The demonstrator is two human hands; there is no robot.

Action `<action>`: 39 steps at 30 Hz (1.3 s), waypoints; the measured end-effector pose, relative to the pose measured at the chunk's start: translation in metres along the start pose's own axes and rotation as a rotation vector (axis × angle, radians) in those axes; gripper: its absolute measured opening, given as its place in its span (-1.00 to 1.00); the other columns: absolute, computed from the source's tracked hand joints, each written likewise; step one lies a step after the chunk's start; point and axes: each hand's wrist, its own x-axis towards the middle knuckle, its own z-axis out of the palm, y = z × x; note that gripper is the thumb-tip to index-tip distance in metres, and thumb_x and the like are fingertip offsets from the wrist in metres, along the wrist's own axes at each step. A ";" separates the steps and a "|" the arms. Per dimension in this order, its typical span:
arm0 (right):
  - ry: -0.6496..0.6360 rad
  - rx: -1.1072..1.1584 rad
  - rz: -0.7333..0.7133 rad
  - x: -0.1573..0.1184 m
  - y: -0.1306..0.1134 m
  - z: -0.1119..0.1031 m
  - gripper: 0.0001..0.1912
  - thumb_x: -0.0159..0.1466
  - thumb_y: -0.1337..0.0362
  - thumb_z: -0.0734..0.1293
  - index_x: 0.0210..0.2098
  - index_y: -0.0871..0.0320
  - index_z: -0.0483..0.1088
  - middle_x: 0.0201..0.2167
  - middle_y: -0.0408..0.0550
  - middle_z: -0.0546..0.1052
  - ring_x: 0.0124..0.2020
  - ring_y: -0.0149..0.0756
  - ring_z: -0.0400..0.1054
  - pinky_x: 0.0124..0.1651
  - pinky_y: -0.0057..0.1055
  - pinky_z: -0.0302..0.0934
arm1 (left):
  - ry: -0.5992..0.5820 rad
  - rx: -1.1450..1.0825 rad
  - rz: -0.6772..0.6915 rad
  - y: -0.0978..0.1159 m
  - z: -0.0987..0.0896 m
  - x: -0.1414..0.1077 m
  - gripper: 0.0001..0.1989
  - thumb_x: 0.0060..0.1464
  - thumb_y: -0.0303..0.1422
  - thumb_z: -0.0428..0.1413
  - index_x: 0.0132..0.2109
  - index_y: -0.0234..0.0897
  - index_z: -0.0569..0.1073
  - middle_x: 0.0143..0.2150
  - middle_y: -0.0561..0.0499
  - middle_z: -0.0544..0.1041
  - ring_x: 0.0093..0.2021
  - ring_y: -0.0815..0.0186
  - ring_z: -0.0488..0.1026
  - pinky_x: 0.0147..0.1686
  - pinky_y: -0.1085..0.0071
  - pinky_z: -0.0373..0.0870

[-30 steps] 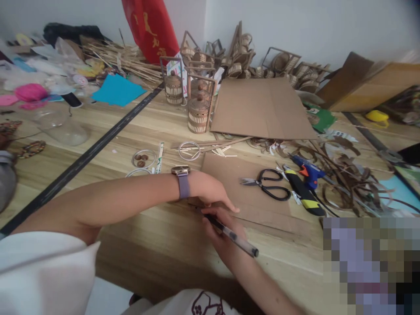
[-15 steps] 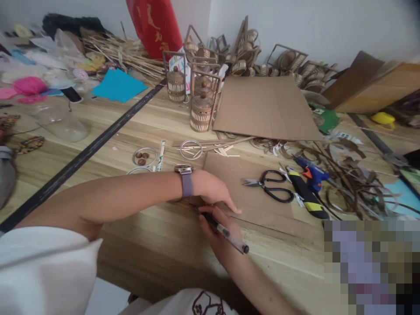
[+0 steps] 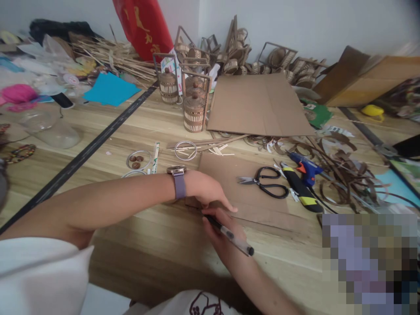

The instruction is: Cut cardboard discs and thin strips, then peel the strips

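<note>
Landmark: black-handled scissors (image 3: 257, 181), lying on the smaller cardboard sheet (image 3: 218, 173), blades pointing left.

Right hand (image 3: 226, 227) is working nearer the body than the scissors and to their left. Thumb and fingers are pinching a clear-barrelled pen (image 3: 235, 240) by its dark grip; the barrel is slanting across the hand, butt end pointing toward the body and right. The writing tip is sitting just ahead of the fingertips, close in by the other hand; too obscured to tell whether it is touching cardboard.

Left hand (image 3: 206, 190) is reaching in palm down, left of the scissors, a wristwatch (image 3: 180, 181) circling its wrist. It is resting over the near left part of the smaller sheet, one finger stretching out toward the scissors' side. Remaining fingers are curling out of sight; cannot tell whether they are pinching anything. The pen is lying just on the body side of this hand, the two hands nearly meeting.

Right of the scissors, a black-and-yellow utility knife (image 3: 300, 188) is lying close by, a blue hot glue gun (image 3: 308, 169) beyond it. Farther back than the scissors, a larger cardboard sheet (image 3: 259, 105) is lying; to their back left, a lidded miniature basket (image 3: 193, 113) is standing.
</note>
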 end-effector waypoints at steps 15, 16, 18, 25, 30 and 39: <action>0.119 -0.189 0.298 -0.052 0.022 -0.106 -0.81 0.26 0.12 0.35 -0.30 0.05 0.56 -0.38 -0.06 0.63 -0.39 -0.23 0.55 -0.61 -0.56 0.30 | -0.010 0.025 0.013 -0.001 0.000 0.002 -0.16 0.08 -0.57 0.22 0.35 0.27 0.15 -0.22 0.06 0.65 -0.35 0.24 0.50 -0.39 0.45 0.24; 0.089 -0.130 0.272 -0.048 0.015 -0.098 -0.83 0.27 0.14 0.34 -0.30 0.05 0.55 -0.38 -0.07 0.63 -0.37 -0.25 0.55 -0.61 -0.57 0.29 | -0.005 0.024 0.016 -0.001 0.001 0.002 -0.16 0.08 -0.58 0.22 0.36 0.26 0.15 -0.20 0.05 0.65 -0.35 0.24 0.50 -0.39 0.44 0.24; 0.091 -0.040 0.263 -0.039 0.002 -0.076 -0.85 0.29 0.18 0.32 -0.27 0.05 0.53 -0.39 -0.10 0.61 -0.42 -0.30 0.52 -0.58 -0.57 0.29 | 0.002 0.021 0.021 -0.001 0.001 0.001 -0.16 0.08 -0.58 0.22 0.36 0.25 0.16 -0.14 0.03 0.65 -0.34 0.23 0.50 -0.38 0.43 0.24; -0.013 0.084 0.033 -0.005 -0.004 -0.008 -0.89 0.26 0.32 0.27 -0.26 0.11 0.45 -0.43 -0.11 0.60 -0.45 -0.34 0.51 -0.36 -0.50 0.40 | 0.016 -0.040 0.007 -0.002 0.002 0.001 -0.18 0.08 -0.61 0.19 0.34 0.26 0.20 -0.16 0.09 0.68 -0.40 0.27 0.48 -0.37 0.44 0.21; -0.039 0.066 0.025 0.004 0.001 0.007 -0.89 0.25 0.33 0.25 -0.28 0.12 0.43 -0.38 -0.05 0.63 -0.41 -0.30 0.54 -0.35 -0.47 0.40 | 0.001 -0.097 -0.001 0.000 0.001 -0.001 -0.29 0.16 -0.66 0.03 0.30 0.21 0.30 -0.42 0.11 0.65 -0.49 0.28 0.44 -0.45 0.46 0.18; -0.084 0.038 0.014 0.008 0.000 0.009 -0.88 0.24 0.36 0.28 -0.26 0.11 0.45 -0.37 -0.06 0.63 -0.39 -0.28 0.53 -0.31 -0.42 0.39 | 0.021 -0.105 -0.035 0.001 0.002 0.000 -0.29 0.16 -0.66 0.02 0.26 0.28 0.33 -0.41 0.09 0.65 -0.52 0.30 0.43 -0.43 0.46 0.20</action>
